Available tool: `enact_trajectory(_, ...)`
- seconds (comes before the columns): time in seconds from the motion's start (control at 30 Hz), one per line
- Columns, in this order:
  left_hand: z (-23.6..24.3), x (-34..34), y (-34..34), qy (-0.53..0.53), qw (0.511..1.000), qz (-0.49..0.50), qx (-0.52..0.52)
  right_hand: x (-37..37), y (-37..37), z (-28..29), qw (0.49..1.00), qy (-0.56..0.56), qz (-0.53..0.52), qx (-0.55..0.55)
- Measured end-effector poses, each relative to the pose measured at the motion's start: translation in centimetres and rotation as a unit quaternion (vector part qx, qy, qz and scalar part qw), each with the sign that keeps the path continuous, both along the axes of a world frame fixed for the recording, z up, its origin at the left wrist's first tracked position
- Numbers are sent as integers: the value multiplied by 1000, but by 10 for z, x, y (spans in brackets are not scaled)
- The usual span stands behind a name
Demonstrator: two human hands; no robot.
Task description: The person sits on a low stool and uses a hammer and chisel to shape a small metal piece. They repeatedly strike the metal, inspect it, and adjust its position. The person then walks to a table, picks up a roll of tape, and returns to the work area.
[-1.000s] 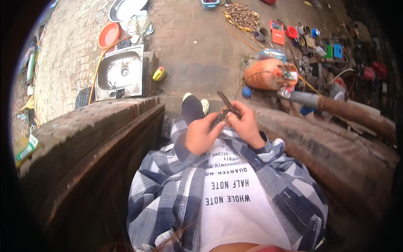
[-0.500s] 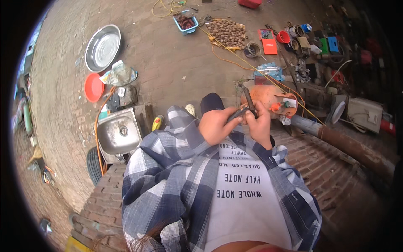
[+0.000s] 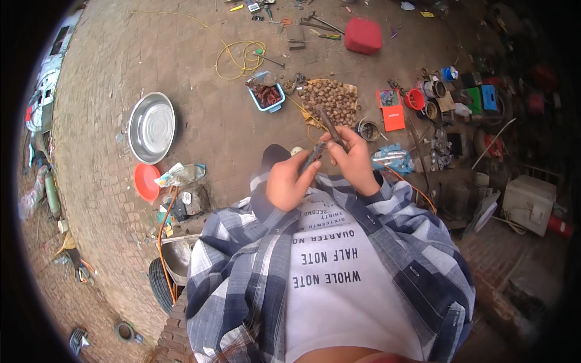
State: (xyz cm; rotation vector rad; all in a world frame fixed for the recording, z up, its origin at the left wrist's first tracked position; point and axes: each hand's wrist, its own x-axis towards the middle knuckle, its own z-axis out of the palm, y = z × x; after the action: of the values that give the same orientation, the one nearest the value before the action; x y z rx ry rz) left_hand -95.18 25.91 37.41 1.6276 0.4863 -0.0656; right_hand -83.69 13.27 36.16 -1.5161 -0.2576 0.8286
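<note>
My left hand [image 3: 287, 185], closed with thumb on top, grips a short, dark, speckled stick-like piece [image 3: 312, 157]. Its exact kind cannot be made out. In my right hand [image 3: 356, 162] is a longer dark brown rod [image 3: 330, 128], pinched near its lower end and tilted up and to the left. Both pieces are in front of my chest, close to each other; whether they touch cannot be told. Past the rod's upper end, walnut-like round brown things [image 3: 330, 100] are spread on a mat on the ground.
A blue basket [image 3: 270, 107] of dark red items stands ahead, beyond a yellow cord [image 3: 233, 60]. To the left are a metal basin [image 3: 151, 128], a red bowl [image 3: 146, 183] and a steel sink [image 3: 177, 257]. Tins, a red box [image 3: 363, 35] and clutter lie to the right.
My view has shifted, and the orange cylinder near my hands has gone out of sight. My hands have drawn slightly apart, each keeping its dark piece.
</note>
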Motion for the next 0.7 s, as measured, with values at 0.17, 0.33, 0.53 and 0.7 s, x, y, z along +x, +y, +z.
enact_trajectory(0.17, -34, 72, 46, 36, 988, 117, -91, 96, 38, -2, 999, 26, -26, 18)
enact_trajectory(0.33, -41, 171, 112, 27, 986, 125, -102, 170, 38, 4, 979, 38, -202, 12)
enact_trajectory(0.53, -44, 294, 140, -1, 990, 62, -130, 255, 5, 9, 936, 8, -353, -5)
enact_trajectory(0.7, -54, 362, 151, 24, 982, 99, -157, 344, 23, -7, 942, 43, -331, -23)
